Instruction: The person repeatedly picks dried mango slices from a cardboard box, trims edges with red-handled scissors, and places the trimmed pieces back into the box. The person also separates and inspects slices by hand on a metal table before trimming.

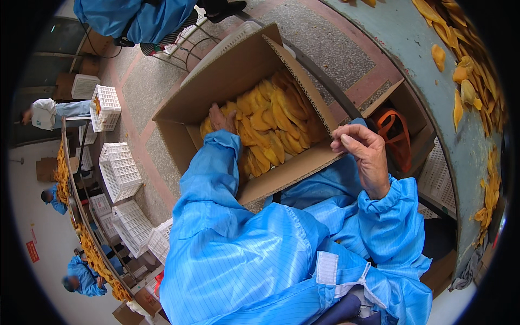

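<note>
An open cardboard box [280,178] sits tilted before me, its bottom covered with yellow-orange dried mango slices [270,122]. Inside it, at the left side of the pile, my left hand [221,120] lies on the slices, thumb and fingers apart, with nothing visibly gripped. My right hand [363,152] is at the right corner of the box, palm partly turned up and fingers curled. Its fingertips overlap the cardboard rim in view; whether they pinch it cannot be made out. Both arms wear blue sleeves.
A worktable [430,93] on the right bears heaps of mango slices [481,81]. Below it are an orange bag [398,138] and a white crate [438,178]. White plastic crates [120,170] line the floor at left. Several people work nearby, one on a stool [178,38].
</note>
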Motion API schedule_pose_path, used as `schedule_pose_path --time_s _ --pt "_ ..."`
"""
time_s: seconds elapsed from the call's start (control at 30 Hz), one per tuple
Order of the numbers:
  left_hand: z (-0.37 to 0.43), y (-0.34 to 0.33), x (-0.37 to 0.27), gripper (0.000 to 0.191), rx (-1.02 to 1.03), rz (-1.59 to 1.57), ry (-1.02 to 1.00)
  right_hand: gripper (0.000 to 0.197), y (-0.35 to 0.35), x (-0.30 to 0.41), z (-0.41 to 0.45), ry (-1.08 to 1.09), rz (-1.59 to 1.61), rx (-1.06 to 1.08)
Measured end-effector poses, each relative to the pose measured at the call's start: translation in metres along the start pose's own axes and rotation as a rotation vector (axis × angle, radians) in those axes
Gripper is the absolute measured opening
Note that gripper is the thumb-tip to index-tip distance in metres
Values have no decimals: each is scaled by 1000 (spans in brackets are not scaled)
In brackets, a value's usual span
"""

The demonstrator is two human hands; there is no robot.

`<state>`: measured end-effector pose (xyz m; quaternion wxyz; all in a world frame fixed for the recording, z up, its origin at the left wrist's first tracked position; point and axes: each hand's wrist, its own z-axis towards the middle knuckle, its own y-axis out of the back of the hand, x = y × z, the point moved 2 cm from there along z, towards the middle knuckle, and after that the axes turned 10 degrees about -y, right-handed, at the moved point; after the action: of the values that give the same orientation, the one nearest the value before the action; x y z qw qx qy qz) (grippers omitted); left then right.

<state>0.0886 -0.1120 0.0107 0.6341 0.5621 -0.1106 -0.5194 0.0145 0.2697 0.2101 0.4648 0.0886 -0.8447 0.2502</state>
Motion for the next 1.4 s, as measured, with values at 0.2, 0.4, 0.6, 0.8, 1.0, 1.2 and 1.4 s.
schedule_pose_path --time_s 0.2,0.4,0.6,0.8,1.0,1.2,1.4 --pt "4 -16 19 33 172 161 -409 16 3 0 1 0 -6 31" --pt "1 -28 31 15 205 202 -411 16 5 2 0 -3 -5 18" --pt "6 -25 30 18 237 291 -517 15 5 12 -16 32 -24 22" --pt "18 -19 23 33 281 253 -476 14 13 28 -36 111 -45 -13" --pt "9 -32 6 16 244 143 -853 13 13 32 -44 110 -44 9" --pt "25 -44 24 14 432 -70 -810 13 18 38 -49 149 -60 -1" --pt "76 27 -76 17 190 -824 -261 15 18 57 -53 247 -157 -69"
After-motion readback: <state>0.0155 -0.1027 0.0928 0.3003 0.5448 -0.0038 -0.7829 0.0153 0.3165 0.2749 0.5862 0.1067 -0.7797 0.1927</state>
